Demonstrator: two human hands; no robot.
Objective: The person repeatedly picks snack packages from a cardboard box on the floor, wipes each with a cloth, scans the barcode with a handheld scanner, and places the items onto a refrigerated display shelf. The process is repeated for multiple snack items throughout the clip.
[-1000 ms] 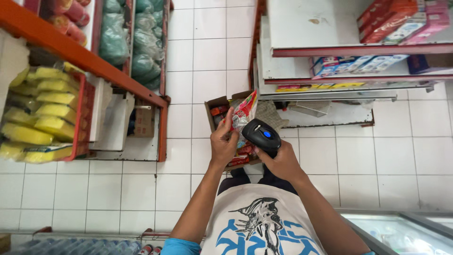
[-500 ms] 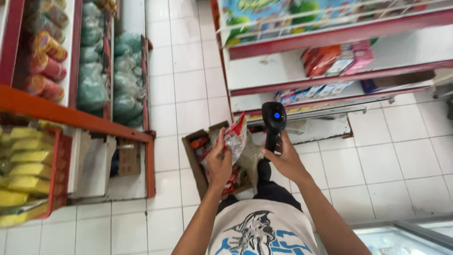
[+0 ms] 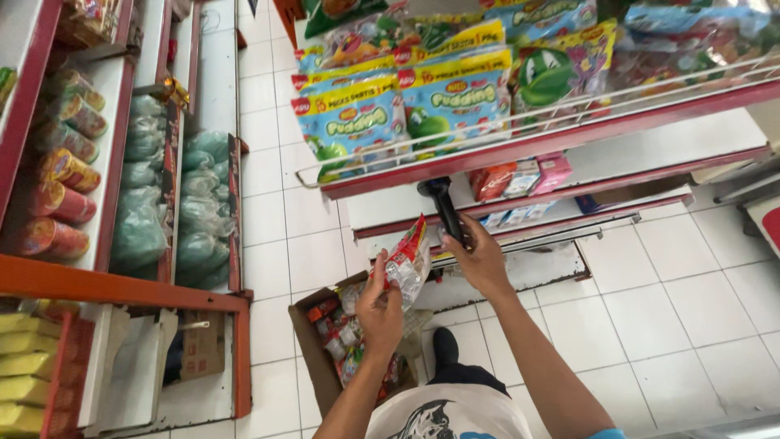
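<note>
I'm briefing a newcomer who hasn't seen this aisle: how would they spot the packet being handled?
Start at the open cardboard box on the white tiled floor between the shelves. Just above it, the left hand holds up a small clear packet with red edging. Unlike the packets lying in the box, it is raised beside the black handheld scanner in the right hand.

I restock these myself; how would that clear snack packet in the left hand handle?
The clear snack packet is probably floppy: it sags above the left hand pinching its lower edge. Likely light, since a fingertip grip holds it. The glossy film may be slippery.

White tiled floor (image 3: 650, 309), open cardboard box (image 3: 313, 358) of snack packets
</note>
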